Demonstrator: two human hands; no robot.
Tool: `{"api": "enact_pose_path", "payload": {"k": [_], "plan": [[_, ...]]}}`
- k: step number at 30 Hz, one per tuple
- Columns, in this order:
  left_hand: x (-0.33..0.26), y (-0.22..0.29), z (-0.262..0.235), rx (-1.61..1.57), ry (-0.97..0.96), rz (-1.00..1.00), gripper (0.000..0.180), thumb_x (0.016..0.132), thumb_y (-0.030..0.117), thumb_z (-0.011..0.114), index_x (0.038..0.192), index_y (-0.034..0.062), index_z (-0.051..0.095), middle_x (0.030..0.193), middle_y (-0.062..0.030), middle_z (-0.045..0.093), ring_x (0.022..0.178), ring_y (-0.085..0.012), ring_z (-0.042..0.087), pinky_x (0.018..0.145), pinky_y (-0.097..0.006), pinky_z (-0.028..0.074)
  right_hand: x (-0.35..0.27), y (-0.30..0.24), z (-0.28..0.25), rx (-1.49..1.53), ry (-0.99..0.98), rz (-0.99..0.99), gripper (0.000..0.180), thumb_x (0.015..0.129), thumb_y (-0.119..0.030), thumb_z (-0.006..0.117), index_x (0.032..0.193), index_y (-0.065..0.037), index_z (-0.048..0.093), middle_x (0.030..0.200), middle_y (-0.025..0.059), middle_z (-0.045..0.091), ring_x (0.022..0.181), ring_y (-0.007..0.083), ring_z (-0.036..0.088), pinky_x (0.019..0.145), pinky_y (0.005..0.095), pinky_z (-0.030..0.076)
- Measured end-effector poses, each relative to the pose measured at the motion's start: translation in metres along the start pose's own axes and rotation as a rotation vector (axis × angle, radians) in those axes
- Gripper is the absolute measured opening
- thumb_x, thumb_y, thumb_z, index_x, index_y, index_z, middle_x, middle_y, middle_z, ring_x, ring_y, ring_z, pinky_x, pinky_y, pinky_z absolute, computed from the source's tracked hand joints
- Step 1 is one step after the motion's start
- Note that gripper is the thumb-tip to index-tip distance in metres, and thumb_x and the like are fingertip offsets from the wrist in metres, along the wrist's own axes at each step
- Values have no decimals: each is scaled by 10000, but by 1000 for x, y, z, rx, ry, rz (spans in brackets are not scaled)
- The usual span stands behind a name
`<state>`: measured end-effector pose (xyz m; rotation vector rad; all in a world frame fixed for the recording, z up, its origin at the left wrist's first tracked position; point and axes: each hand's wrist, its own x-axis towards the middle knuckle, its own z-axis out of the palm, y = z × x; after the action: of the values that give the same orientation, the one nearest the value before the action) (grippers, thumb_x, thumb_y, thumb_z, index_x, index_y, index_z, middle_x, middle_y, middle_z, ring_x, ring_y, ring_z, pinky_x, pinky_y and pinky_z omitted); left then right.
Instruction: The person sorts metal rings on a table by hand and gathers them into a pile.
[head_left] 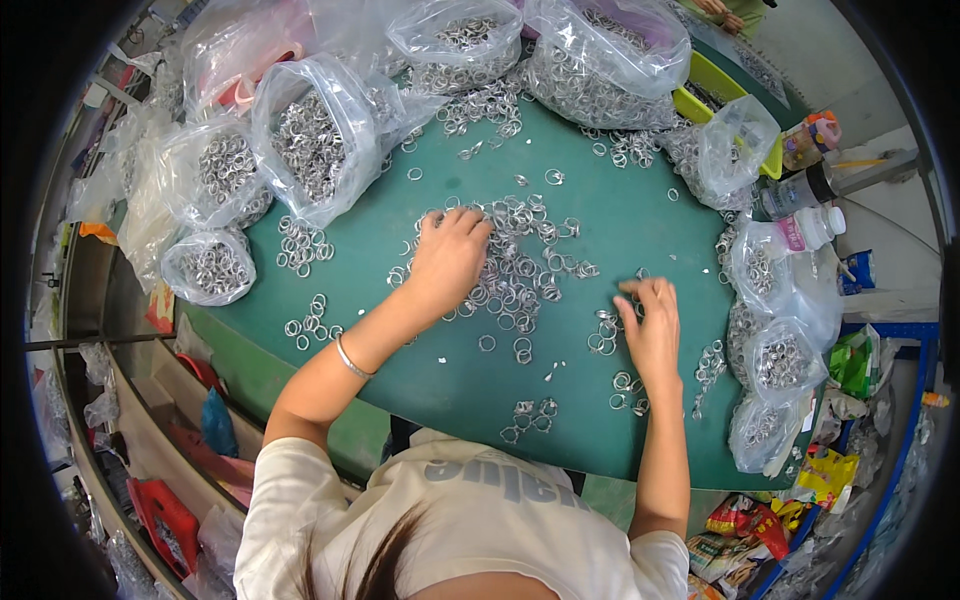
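Note:
My left hand [450,255] rests at the left side of a loose heap of silver-coloured metal rings [515,290] on the green tabletop [450,385]. Its fingers are bent down and close together, and whatever is beneath the fingertips is hidden. To the right, my right hand [655,325] hovers by a small group of rings [603,335], thumb and forefinger apart, slightly blurred. One ring [642,272] shows just beyond its fingertips. Below that hand lies another little group of rings [628,392].
Open clear plastic bags of rings [310,150] line the left, far and right edges, with a yellow-green bin [765,160] at the far right. Bottles [810,230] stand beside the table. Small ring groups [300,245] lie about. Another person's hands [725,15] show at the top.

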<state>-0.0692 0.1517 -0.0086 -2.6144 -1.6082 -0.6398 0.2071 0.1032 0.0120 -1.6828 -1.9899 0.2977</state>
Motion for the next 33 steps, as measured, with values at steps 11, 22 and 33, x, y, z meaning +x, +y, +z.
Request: {"api": "enact_pose_path", "payload": {"k": [11,22,33], "plan": [[-2,4,2,-20,-114,18,363,803,201,663,1133,76,579,1238,-98,498,1206,-296,431,1024,-553,299,18,4,14,49,-173,-156,275,724,-23,684,991,-38,619,962,108,607,911,296,543,802,379,421],[-15,26,7,-252,-138,159,330,737,35,629,1066,40,604,1211,-137,499,1134,-316,464,970,-503,330,1,-11,3,31,-110,-88,242,720,-56,702,939,-48,600,868,76,601,878,269,526,774,366,378],[-21,22,-6,-184,-94,93,325,735,16,650,1054,59,605,1167,-116,527,1118,-306,477,924,-409,362,-22,-34,-8,80,-200,-140,168,717,-24,688,870,-41,620,945,68,573,925,271,520,801,382,390]]}}
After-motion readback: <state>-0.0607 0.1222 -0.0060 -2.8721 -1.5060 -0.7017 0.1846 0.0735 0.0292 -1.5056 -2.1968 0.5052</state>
